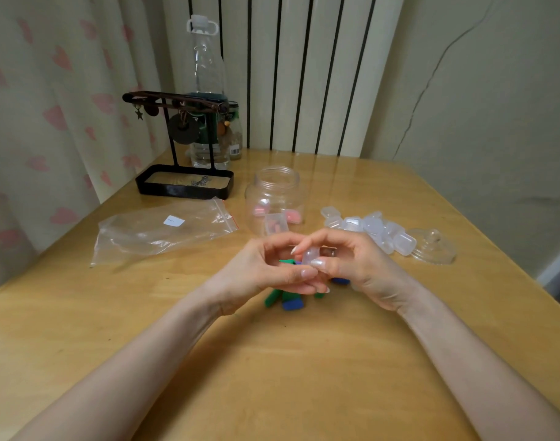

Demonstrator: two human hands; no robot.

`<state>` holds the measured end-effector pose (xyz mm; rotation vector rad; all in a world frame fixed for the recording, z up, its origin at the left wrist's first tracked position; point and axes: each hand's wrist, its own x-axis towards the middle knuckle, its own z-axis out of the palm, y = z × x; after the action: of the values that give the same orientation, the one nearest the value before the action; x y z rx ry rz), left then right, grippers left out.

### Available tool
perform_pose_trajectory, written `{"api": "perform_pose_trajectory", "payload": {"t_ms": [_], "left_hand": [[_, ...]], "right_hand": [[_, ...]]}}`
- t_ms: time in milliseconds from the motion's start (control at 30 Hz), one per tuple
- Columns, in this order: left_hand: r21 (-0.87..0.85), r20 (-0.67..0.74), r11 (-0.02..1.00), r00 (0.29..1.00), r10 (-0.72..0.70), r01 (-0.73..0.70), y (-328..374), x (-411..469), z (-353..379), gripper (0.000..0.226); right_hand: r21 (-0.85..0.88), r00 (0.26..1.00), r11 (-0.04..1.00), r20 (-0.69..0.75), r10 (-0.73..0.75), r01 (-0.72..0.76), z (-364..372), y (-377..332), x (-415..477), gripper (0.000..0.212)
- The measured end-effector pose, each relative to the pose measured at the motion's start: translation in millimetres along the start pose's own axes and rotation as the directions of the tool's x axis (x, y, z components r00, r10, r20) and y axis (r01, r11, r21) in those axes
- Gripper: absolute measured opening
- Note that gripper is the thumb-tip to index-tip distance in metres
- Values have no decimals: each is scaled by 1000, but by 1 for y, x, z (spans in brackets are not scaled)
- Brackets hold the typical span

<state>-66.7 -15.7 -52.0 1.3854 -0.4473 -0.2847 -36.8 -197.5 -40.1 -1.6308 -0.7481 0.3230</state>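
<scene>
The box (311,256) is small, rounded and milky-clear, and whether anything is inside it cannot be told. It is held just above the table (304,361), over green and blue pieces (290,303). The left hand (266,270) and right hand (363,265) both pinch it with curled fingertips, near the jar (273,192) and spare boxes (375,229).

Your desk (272,361) was a glossy, light wooden top. At its far left corner stood a black stand (184,186) on a tray base, with a clear bottle (207,90) just behind it. A clear zip bag (164,230) lay flat at the left. An open clear jar (273,198) stood mid-desk. To its right, small clear boxes (372,230) lay heaped, just beside a glass lid (433,246). Green and blue pieces (286,300) lay nearest you.
</scene>
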Motion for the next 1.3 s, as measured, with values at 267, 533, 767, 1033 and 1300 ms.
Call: {"api": "perform_pose_trajectory", "payload": {"t_ms": [267,533,767,1033,1300], "left_hand": [[35,-29,997,997,75,-74,-3,2,4,46],[180,-45,974,988,150,-140,-4,2,-1,34],[-16,-20,993,993,113,-113,-6,3,-2,56],[-164,-26,986,1000,16,-20,-14,8,1,55],[-186,-84,982,995,-44,28,-15,8,3,45]], "right_hand": [[112,997,994,-82,10,-1,3,-1,2,19],[-61,982,988,-120,-147,141,4,1,3,34],[-441,955,867,-63,-288,233,2,1,3,45],[-660,937,716,-53,-346,227,-1,2,0,42],[-678,944,711,-77,-322,188,1,8,0,43]]}}
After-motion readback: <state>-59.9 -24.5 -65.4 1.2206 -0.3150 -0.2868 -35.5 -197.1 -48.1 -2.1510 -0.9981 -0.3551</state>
